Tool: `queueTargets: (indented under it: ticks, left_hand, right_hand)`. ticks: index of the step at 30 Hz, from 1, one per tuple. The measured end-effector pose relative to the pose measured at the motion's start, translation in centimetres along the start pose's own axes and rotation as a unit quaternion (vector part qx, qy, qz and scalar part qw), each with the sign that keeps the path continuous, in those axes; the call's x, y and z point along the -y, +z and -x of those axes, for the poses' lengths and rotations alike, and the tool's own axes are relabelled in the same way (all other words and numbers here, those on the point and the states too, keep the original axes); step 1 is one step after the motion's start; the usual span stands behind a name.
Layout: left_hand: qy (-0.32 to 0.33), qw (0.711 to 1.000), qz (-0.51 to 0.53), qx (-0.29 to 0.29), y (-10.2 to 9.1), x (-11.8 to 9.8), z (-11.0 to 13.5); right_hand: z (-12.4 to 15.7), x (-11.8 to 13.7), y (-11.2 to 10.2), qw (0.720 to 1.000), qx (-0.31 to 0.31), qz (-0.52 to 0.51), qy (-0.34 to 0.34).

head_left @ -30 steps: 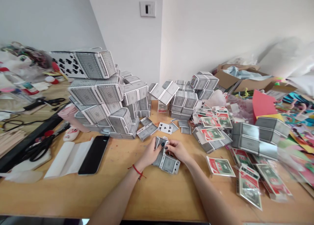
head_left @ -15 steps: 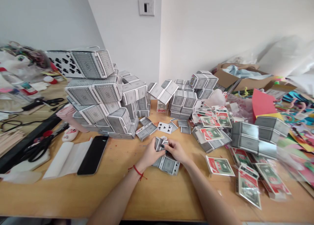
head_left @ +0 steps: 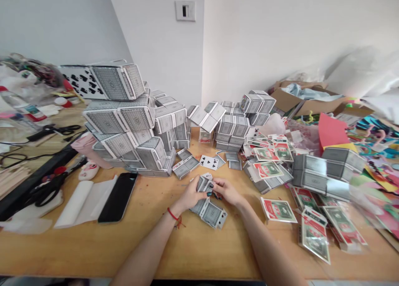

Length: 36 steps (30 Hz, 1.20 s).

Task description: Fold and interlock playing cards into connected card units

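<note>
My left hand (head_left: 190,196) and my right hand (head_left: 227,190) meet at the middle of the wooden table (head_left: 93,244), both closed on a small folded piece of grey-backed playing cards (head_left: 204,183). Just below the hands a longer folded card strip (head_left: 210,212) lies on the table. A red string is round my left wrist. Behind the hands a loose face-up clubs card (head_left: 209,162) lies among a few folded pieces.
A tall stack of card-built blocks (head_left: 124,119) stands at the left back, with a smaller stack (head_left: 237,124) at centre. Red and green card packets (head_left: 311,223) litter the right. A black phone (head_left: 119,196), white paper, and scissors (head_left: 46,188) lie left. Cardboard boxes and coloured paper fill the far right.
Both hands have lifted the small card piece slightly and shifted a little toward the back. The card strip beneath them now shows more fully.
</note>
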<state>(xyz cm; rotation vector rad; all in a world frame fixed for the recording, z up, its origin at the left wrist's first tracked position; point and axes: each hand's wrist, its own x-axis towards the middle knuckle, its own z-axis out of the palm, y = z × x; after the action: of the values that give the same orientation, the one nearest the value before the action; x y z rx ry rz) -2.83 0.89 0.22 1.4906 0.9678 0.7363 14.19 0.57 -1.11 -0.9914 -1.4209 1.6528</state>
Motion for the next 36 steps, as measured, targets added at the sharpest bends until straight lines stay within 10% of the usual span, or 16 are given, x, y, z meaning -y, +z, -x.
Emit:
queueTargets:
  ticks: [22,32,36]
  left_hand:
    - [-0.037,0.998,0.044,0.025,0.3,-1.2,0.4]
    - [-0.009,0.981,0.122,-0.152,-0.7,-0.1,-0.4]
    - [-0.020,0.947,0.221,-0.232,-1.4,-0.2,-0.6]
  right_hand:
    - [-0.3,-0.5,0.5,0.997,-0.056,0.054,0.014]
    - [-0.3,0.4,0.2,0.988,-0.115,-0.092,-0.040]
    - [0.3,0.9,-0.1,0.988,-0.033,-0.147,-0.028]
